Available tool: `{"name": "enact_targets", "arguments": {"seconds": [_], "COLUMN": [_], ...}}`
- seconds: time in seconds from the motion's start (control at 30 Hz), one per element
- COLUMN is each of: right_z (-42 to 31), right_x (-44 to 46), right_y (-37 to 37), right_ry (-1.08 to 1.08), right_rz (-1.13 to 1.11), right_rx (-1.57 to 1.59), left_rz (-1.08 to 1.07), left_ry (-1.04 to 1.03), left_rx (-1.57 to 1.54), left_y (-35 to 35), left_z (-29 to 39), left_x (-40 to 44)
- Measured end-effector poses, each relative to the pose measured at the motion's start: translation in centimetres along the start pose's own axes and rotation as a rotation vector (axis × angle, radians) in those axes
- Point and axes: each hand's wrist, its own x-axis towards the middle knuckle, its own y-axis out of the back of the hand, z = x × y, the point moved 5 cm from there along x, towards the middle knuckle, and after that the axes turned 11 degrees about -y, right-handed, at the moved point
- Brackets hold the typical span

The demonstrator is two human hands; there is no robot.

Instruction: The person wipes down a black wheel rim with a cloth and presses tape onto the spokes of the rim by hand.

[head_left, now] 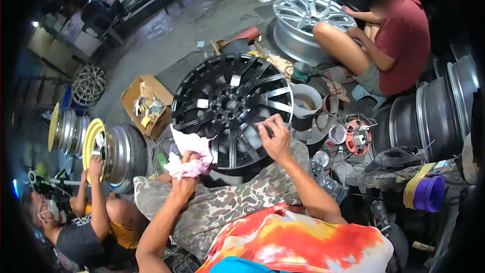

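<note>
The glossy black multi-spoke wheel rim [234, 146] lies face up, slightly tilted, just in front of the person, whose lap is covered in camouflage-patterned fabric [237, 192]. The left hand [188, 167] grips a bunched pale pink cloth [194, 146] at the rim's near left edge, part of the cloth lying over that edge. The right hand [275, 137] is over the near right side, its fingers bent; whether they touch the spokes or pinch anything small cannot be told.

Just left of the rim is an open brown cardboard box [147, 106] with mixed items inside, among them a yellow roll [146, 121]. Just to the right is a whitish plastic bucket [306, 100], and beyond it a round red-orange device [358, 136] among cables.

Farther out, at the upper right, a seated person in a dark red shirt [404, 45] has both arms reaching to a silver multi-spoke wheel rim [290, 38]. At the lower left, another person in a dark shirt [81, 237] reaches up to a yellow-edged wheel [94, 144].
</note>
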Motion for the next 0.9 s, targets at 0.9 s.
{"name": "enact_targets", "arguments": {"seconds": [0.9], "right_z": [0.0], "right_x": [-0.2], "right_y": [-0.7], "right_ry": [0.015], "right_rz": [-0.065], "right_rx": [-0.038], "left_rz": [-0.394], "left_ry": [0.172], "left_rx": [0.249], "left_y": [-4.1], "left_z": [2.8], "left_x": [0.4]}}
